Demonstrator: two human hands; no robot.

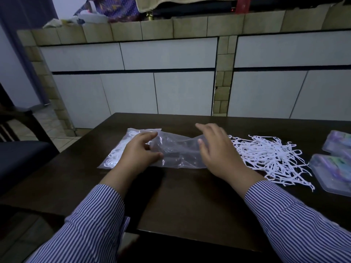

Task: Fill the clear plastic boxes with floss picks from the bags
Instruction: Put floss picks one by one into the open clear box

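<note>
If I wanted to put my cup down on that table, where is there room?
The dark table is bare near its front edge, between the two striped sleeves, and along the far edge behind the empty bag. The right side is crowded: loose floss picks and clear boxes. The full bag and left hand fill the left middle.

L hand is pinching the empty crumpled clear plastic bag on the dark wooden table; R hand is hovering w/ fingers spread. Loose white floss picks are lying at 3 o'clock, a full clear bag of picks at 9, clear plastic boxes at far 3.
</note>
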